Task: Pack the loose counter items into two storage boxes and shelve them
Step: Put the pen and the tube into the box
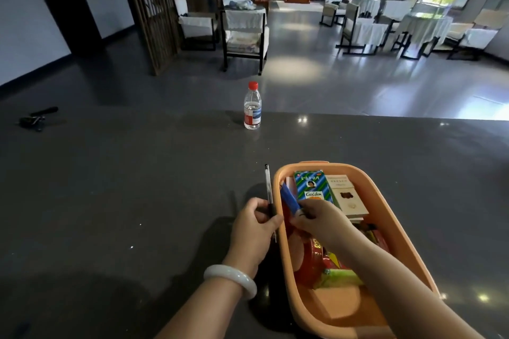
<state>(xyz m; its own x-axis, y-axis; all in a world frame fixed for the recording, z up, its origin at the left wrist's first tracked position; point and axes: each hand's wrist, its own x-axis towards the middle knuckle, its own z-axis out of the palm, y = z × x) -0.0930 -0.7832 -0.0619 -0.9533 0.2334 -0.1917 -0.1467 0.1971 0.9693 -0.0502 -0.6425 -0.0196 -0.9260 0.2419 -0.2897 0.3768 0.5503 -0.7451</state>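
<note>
An orange storage box (396, 217) stands on the dark counter (137, 187) at the near right. Inside lie a green and blue striped carton (312, 186), a white packet (347, 195), a red round tin (311, 261) and a green packet (341, 278). My right hand (316, 219) reaches into the box and pinches a blue tube-like item (290, 197) near the left wall. My left hand (253, 228), with a white bangle on the wrist, grips a black pen (267, 184) just outside the box's left rim; the pen points away from me.
A water bottle (252, 107) with a red cap stands upright near the counter's far edge. A small black object (35, 118) lies at the far left. Beyond the counter is a room with chairs (245, 36) and covered tables.
</note>
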